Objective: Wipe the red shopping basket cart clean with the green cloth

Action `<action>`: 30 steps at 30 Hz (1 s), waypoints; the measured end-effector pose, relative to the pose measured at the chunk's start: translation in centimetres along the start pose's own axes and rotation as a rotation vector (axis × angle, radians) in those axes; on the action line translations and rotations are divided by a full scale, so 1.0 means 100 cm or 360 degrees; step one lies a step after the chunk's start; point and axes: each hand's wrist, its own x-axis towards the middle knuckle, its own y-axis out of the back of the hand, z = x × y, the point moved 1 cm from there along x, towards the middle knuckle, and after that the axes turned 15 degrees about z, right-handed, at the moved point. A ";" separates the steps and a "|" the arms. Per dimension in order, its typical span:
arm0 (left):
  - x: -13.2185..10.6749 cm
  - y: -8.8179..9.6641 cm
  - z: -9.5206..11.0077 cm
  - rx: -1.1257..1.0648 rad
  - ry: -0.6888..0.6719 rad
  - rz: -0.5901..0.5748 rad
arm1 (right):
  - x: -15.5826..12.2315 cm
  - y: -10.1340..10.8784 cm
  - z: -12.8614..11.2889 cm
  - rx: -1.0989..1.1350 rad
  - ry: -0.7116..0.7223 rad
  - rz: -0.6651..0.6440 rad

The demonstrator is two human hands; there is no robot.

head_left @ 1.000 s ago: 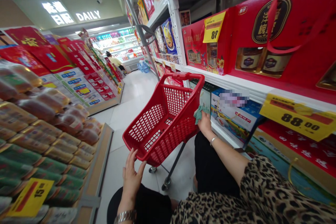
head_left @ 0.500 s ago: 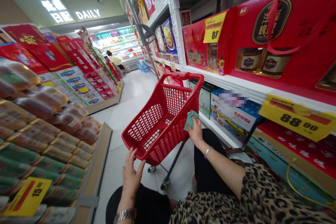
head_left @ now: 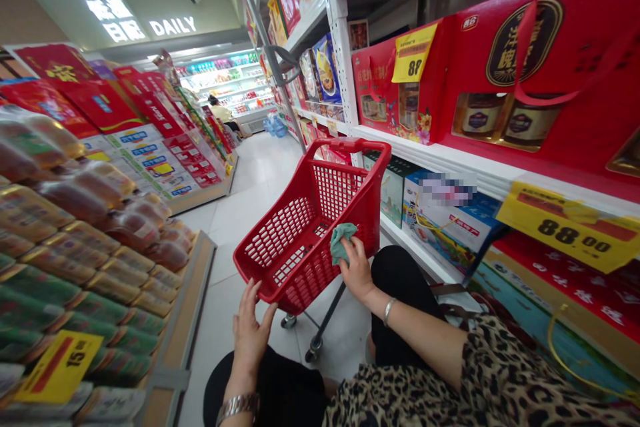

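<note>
A red plastic shopping cart point(head_left: 276, 237) with lattice walls stands tilted in view before my knees, on dark legs with small wheels. My right hand point(head_left: 357, 268) grips a crumpled green cloth point(head_left: 342, 243) and presses it against the cart's near side wall, close to the upper rim. At the cart's front left corner, my left hand point(head_left: 250, 327) has its fingers spread, the tips touching the rim or just beside it. No goods show inside the basket.
Shelving point(head_left: 420, 147) with red gift boxes point(head_left: 505, 80) and yellow price tags rises close on the right. Stacked drinks point(head_left: 90, 260) on a low platform point(head_left: 183, 307) line the left. Tiled floor point(head_left: 260, 160) leads to a distant person point(head_left: 220, 110) near lit shelves.
My right hand has slid the cloth leftward along the cart's side, away from the handle end. My left hand stays at the front corner.
</note>
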 end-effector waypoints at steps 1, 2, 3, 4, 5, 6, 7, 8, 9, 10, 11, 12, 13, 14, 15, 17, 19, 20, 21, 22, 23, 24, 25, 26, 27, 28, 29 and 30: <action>0.001 0.001 -0.004 0.0007 0.0001 -0.0024 | -0.004 0.001 -0.002 -0.0001 0.0042 -0.0028; 0.002 0.001 -0.008 0.0013 -0.0001 -0.0049 | -0.008 0.002 -0.006 -0.0002 0.0095 -0.0056; 0.002 0.002 -0.012 0.0018 -0.0003 -0.0069 | -0.012 0.003 -0.009 -0.0001 0.0164 -0.0086; 0.003 0.003 -0.014 0.0022 -0.0004 -0.0080 | -0.016 0.004 -0.014 0.0003 0.0246 -0.0118; 0.003 0.004 -0.016 0.0022 -0.0005 -0.0082 | -0.020 0.005 -0.019 0.0009 0.0343 -0.0154; 0.003 0.004 -0.016 0.0018 -0.0007 -0.0084 | -0.025 0.006 -0.025 0.0020 0.0451 -0.0195; 0.003 0.004 -0.015 0.0011 -0.0009 -0.0077 | -0.029 0.007 -0.031 0.0038 0.0564 -0.0240; 0.003 0.005 -0.013 0.0004 -0.0010 -0.0061 | -0.034 0.007 -0.037 0.0064 0.0680 -0.0289; 0.002 0.005 -0.011 -0.0001 -0.0008 -0.0037 | -0.039 0.007 -0.042 0.0095 0.0796 -0.0341; 0.002 0.006 -0.010 -0.0003 -0.0001 -0.0014 | -0.043 0.007 -0.048 0.0134 0.0910 -0.0389; 0.001 0.007 -0.008 -0.0001 0.0008 -0.0001 | -0.048 0.006 -0.053 0.0171 0.1019 -0.0431; 0.001 0.008 -0.008 0.0002 0.0017 -0.0008 | -0.051 0.005 -0.057 0.0199 0.1117 -0.0467; 0.001 0.009 -0.008 0.0004 0.0022 -0.0036 | -0.055 0.004 -0.061 0.0219 0.1206 -0.0497; 0.000 0.010 -0.009 0.0009 0.0027 -0.0075 | -0.057 0.003 -0.063 0.0228 0.1282 -0.0519; 0.000 0.011 -0.011 0.0022 0.0034 -0.0113 | -0.058 0.002 -0.065 0.0228 0.1343 -0.0530; 0.001 0.012 -0.012 0.0079 0.0065 -0.0158 | -0.056 0.001 -0.065 0.0221 0.1425 -0.0507; 0.000 0.013 -0.011 0.0147 0.0111 -0.0159 | -0.051 0.001 -0.062 0.0223 0.1450 -0.0420; 0.000 0.013 -0.009 0.0172 0.0129 -0.0154 | -0.047 0.002 -0.059 0.0219 0.1445 -0.0375; 0.000 0.013 -0.006 0.0186 0.0141 -0.0143 | -0.043 0.003 -0.056 0.0211 0.1436 -0.0351; 0.000 0.012 -0.002 0.0183 0.0142 -0.0123 | -0.039 0.004 -0.052 0.0195 0.1420 -0.0348; -0.001 0.012 0.001 0.0166 0.0133 -0.0098 | -0.035 0.006 -0.047 0.0169 0.1392 -0.0367; -0.001 0.011 0.004 0.0137 0.0118 -0.0069 | -0.031 0.008 -0.043 0.0139 0.1352 -0.0397; -0.001 0.011 0.006 0.0104 0.0102 -0.0041 | -0.027 0.010 -0.038 0.0110 0.1303 -0.0424; -0.001 0.010 0.007 0.0072 0.0088 -0.0019 | -0.024 0.012 -0.033 0.0078 0.1249 -0.0443; 0.000 0.010 0.006 0.0048 0.0078 -0.0010 | -0.020 0.014 -0.028 0.0050 0.1192 -0.0451; 0.000 0.009 0.005 0.0035 0.0073 -0.0013 | -0.017 0.016 -0.023 0.0025 0.1132 -0.0455; 0.001 0.009 0.002 0.0031 0.0072 -0.0025 | -0.014 0.017 -0.018 0.0007 0.1073 -0.0462; 0.001 0.008 -0.001 0.0029 0.0071 -0.0047 | -0.011 0.019 -0.012 -0.0009 0.1012 -0.0468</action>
